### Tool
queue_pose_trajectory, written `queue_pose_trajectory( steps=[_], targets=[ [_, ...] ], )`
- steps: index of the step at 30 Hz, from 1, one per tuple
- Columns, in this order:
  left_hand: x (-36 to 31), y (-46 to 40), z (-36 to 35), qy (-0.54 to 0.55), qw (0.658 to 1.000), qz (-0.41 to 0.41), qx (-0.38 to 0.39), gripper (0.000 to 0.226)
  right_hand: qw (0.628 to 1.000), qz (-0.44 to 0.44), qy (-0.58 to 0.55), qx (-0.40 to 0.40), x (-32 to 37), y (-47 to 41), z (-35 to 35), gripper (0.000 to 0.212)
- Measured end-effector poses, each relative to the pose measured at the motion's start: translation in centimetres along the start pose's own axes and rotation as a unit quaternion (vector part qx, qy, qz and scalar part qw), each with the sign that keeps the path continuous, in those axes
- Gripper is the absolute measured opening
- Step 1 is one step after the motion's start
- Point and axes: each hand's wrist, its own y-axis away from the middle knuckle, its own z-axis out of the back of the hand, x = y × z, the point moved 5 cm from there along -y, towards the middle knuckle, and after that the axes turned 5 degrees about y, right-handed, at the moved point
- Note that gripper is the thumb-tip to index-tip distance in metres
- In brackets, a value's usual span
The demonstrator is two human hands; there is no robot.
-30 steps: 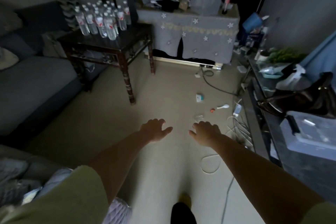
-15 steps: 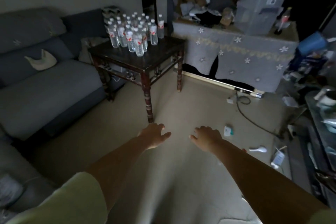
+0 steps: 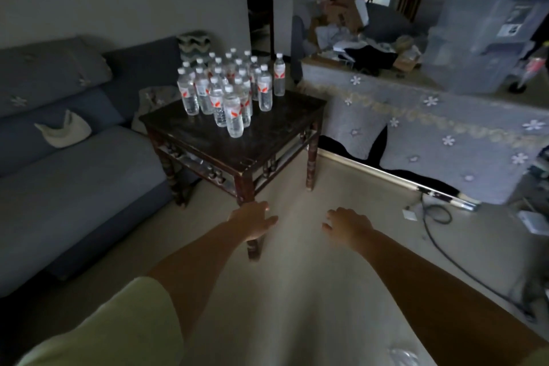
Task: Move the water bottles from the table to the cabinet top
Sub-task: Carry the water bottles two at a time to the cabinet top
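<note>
Several clear water bottles (image 3: 233, 116) with white caps and red-marked labels stand clustered on a dark wooden side table (image 3: 267, 140), left of centre. One bottle (image 3: 279, 74) stands apart at the back right of the cluster. My left hand (image 3: 252, 220) is stretched out low in front of the table's near leg, fingers apart, holding nothing. To its right, over the pale floor, my right hand (image 3: 347, 224) is also empty, with fingers spread. Both hands are well short of the bottles.
A blue-grey sofa (image 3: 74, 163) runs along the left, touching the table's side. A cloth-covered low cabinet (image 3: 445, 140) stands at the right, cluttered with boxes, clothes and a clear plastic bin (image 3: 487, 30). A black cable (image 3: 439, 244) and small items lie on the floor at right.
The view has swung left and moved closer: the table and bottles are larger and nearer to centre. Both hands stay extended and empty; the left one now overlaps the table's near leg.
</note>
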Motion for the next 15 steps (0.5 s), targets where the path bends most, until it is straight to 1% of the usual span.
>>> queue_pose_trajectory(
  steps=[4,6,9,11,15],
  targets=[
    [0.0,-7.0,1.7,-0.005,1.0,-0.003,0.012,0.053,1.0,0.001,0.007,0.014,-1.7,-7.3,1.4,0.045],
    [0.0,-11.3,2.8,-0.008,1.0,-0.002,0.003,0.054,1.0,0.008,0.016,0.008,-2.5,-12.0,2.7,0.044],
    [0.5,-17.6,4.4,-0.007,1.0,0.013,-0.021,0.05,0.999,0.041,0.031,0.004,-3.1,-19.2,4.5,0.044],
    [1.0,-20.9,4.7,0.013,0.999,0.033,-0.034,0.046,0.997,0.065,0.029,0.004,-3.6,-23.6,5.1,0.044],
    [1.7,-27.1,5.4,0.049,0.992,0.109,-0.028,0.046,0.989,0.139,0.055,0.008,-4.6,-32.7,7.5,0.041]
  ],
)
